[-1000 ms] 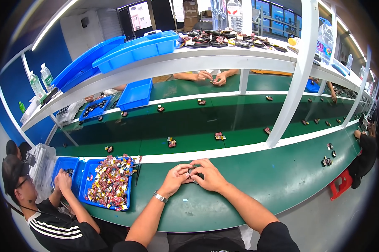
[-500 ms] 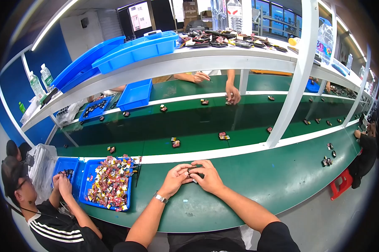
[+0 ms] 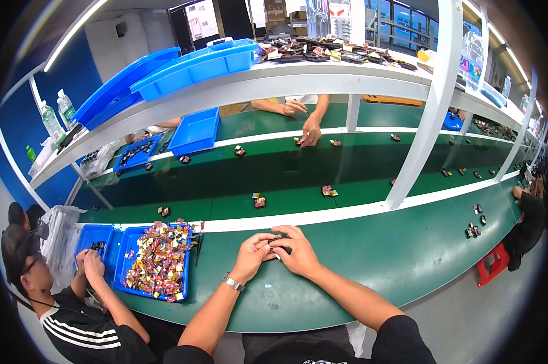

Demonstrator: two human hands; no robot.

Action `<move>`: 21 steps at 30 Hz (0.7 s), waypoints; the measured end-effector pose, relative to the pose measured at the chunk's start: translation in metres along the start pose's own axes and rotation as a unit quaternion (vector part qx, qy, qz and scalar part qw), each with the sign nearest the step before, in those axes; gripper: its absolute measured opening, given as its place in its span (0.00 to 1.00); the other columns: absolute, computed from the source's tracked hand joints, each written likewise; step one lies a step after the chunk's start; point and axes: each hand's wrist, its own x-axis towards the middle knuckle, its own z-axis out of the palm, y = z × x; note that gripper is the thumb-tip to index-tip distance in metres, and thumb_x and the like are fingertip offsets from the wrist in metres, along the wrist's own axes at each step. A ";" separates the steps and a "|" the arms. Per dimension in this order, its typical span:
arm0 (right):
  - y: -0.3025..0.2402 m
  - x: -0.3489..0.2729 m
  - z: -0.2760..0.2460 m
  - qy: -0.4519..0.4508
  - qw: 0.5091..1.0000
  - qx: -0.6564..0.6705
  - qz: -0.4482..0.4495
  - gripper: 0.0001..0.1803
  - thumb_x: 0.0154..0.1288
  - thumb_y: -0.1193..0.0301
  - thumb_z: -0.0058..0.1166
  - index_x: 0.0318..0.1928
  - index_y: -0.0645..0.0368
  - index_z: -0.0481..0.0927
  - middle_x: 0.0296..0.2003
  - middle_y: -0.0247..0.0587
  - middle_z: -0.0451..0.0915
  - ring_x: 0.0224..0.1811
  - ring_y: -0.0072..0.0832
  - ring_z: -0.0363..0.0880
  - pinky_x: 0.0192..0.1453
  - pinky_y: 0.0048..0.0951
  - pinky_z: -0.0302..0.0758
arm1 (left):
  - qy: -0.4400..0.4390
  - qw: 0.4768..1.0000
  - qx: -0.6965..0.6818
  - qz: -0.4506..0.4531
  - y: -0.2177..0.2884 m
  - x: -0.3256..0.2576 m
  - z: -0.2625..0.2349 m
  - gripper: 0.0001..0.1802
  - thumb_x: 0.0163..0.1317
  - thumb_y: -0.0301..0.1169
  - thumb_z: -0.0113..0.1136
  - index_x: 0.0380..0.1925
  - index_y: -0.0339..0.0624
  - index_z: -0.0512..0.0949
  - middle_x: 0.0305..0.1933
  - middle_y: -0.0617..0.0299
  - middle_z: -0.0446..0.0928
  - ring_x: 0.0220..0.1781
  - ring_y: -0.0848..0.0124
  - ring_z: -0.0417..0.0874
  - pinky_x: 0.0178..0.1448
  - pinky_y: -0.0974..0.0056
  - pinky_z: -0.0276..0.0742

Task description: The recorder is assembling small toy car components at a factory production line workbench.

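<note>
The single fisheye view looks from head height above the near edge of the green worktable (image 3: 371,261), tilted down and forward, close over the left hand (image 3: 251,258) and right hand (image 3: 299,253), facing across the conveyor belt (image 3: 298,203) toward the white shelf beam (image 3: 286,84) (bowed by the lens).

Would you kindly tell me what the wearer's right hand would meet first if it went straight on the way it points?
Beyond the small dark part between them, the right hand would probably meet the left hand first, though exact depth there is unclear.
</note>
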 end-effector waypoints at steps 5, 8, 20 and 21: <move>-0.008 -0.001 -0.001 0.025 1.000 -0.011 0.011 0.11 0.57 0.77 0.62 0.42 0.57 0.84 0.50 0.41 0.79 0.57 0.40 0.74 0.57 0.37 0.75 | 0.009 1.000 -0.027 0.007 -0.003 0.002 0.000 0.15 0.72 0.23 0.50 0.56 0.33 0.70 0.54 0.53 0.79 0.53 0.67 0.83 0.58 0.60 0.83; -0.011 0.002 -0.004 0.048 0.998 -0.032 -0.008 0.11 0.56 0.78 0.63 0.41 0.58 0.83 0.45 0.41 0.78 0.51 0.39 0.76 0.51 0.35 0.77 | 0.012 1.000 -0.027 -0.002 -0.004 0.001 0.000 0.15 0.71 0.23 0.50 0.57 0.33 0.69 0.54 0.53 0.79 0.54 0.67 0.82 0.58 0.59 0.83; -0.010 0.003 -0.001 0.062 0.989 -0.107 -0.076 0.09 0.55 0.77 0.64 0.38 0.59 0.82 0.40 0.38 0.78 0.40 0.35 0.79 0.41 0.32 0.79 | 0.004 1.000 -0.023 -0.015 0.001 0.000 0.002 0.16 0.72 0.20 0.45 0.58 0.32 0.68 0.56 0.51 0.77 0.56 0.66 0.80 0.62 0.58 0.81; -0.009 0.003 -0.001 0.062 0.989 -0.112 -0.077 0.08 0.55 0.76 0.64 0.37 0.59 0.82 0.39 0.38 0.78 0.40 0.35 0.79 0.41 0.33 0.79 | 0.001 1.000 -0.023 -0.011 0.000 0.000 0.003 0.16 0.72 0.20 0.45 0.58 0.32 0.68 0.55 0.52 0.77 0.56 0.66 0.80 0.62 0.58 0.81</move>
